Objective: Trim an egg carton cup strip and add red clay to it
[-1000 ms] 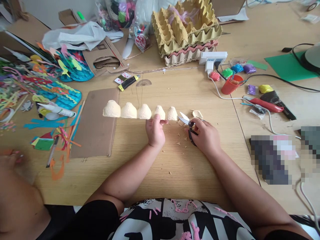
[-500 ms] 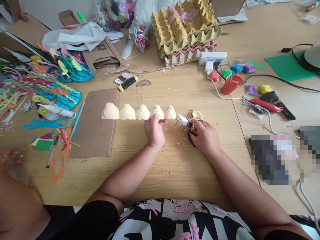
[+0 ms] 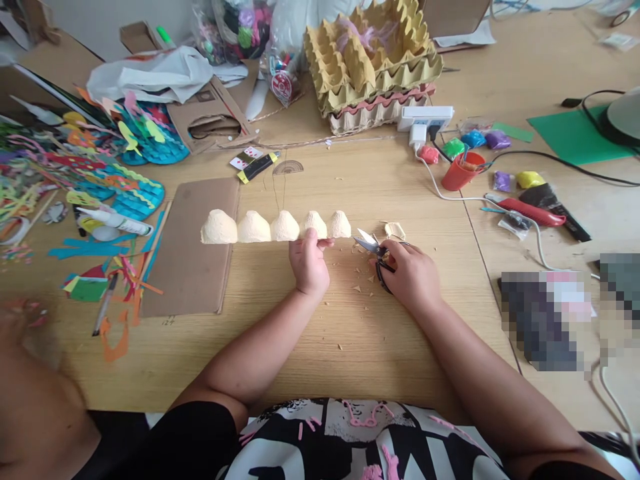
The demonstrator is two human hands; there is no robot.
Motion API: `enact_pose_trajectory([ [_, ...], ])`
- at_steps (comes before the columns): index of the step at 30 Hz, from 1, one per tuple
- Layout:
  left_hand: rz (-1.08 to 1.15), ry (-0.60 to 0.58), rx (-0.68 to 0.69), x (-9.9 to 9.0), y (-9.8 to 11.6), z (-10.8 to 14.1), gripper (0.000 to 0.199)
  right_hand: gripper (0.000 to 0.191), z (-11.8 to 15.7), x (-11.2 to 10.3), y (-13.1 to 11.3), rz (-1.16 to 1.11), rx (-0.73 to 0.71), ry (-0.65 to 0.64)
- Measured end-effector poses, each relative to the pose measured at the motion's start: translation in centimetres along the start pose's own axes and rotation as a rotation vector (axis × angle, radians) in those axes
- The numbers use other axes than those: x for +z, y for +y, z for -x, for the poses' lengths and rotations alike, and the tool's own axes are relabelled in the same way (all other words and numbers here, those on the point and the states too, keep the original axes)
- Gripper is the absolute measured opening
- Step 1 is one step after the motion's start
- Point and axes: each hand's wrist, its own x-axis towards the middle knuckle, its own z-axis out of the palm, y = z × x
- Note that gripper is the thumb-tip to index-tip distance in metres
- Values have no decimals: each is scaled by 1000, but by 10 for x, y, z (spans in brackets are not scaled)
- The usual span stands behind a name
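Note:
A pale yellow egg carton strip (image 3: 254, 227) with several domed cups in a row is held level above the table. My left hand (image 3: 309, 263) pinches it near its right end, thumb in front of the fourth cup. In my right hand (image 3: 413, 273) is a pair of scissors (image 3: 373, 245) with black handles, blades parted and pointing left. Their tips are just right of the strip's last cup, apart from it. A small cut-off carton piece (image 3: 395, 231) lies behind the scissors, with scraps scattered beneath.
A brown cardboard sheet (image 3: 193, 267) lies left of my hand. Egg trays (image 3: 373, 80) are stacked at the back, beside a power strip (image 3: 427, 117). A red cup (image 3: 463, 175) and a red cutter (image 3: 533, 210) are on the right. Another person's arm (image 3: 40, 393) rests at the left edge.
The strip's left end has dipped slightly, tilting the row a little lower. Both hands stay almost where they were, and the scissors remain parted.

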Motion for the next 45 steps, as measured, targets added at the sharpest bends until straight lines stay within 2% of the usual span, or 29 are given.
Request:
enact_pose_trajectory([
  [4,0,-12,-33,1,1,0,40,24,0,2,1,-125,95,-5],
  [6,12,-62,-89,2,2,2,42,31,-1,5,3,-312,182,7],
  [9,49,-182,-250,5,4,5,46,45,0,11,6,-711,253,56],
  [11,87,-256,-394,5,5,6,48,48,1,13,6,-906,245,101],
  [14,144,-318,-577,3,6,4,47,49,3,12,3,-998,203,138],
  [17,158,-363,-641,1,6,3,48,51,4,9,0,-1006,133,105],
  [21,86,-467,-597,0,6,6,56,50,7,7,-3,-1039,32,20],
  [27,-96,-468,-340,-5,1,14,46,45,13,15,-5,-1310,-55,-137],
  [30,-115,-470,-311,-9,-3,14,42,46,16,21,-5,-1390,-56,-143],
  [34,-136,-445,-247,-12,-6,14,38,51,17,24,-5,-1366,-7,-149],
  [41,-130,-372,-207,-17,-9,16,34,48,16,19,-9,-1374,5,-153],
  [45,-128,-351,-206,-13,-7,15,37,52,14,15,-13,-1372,30,-168],
])
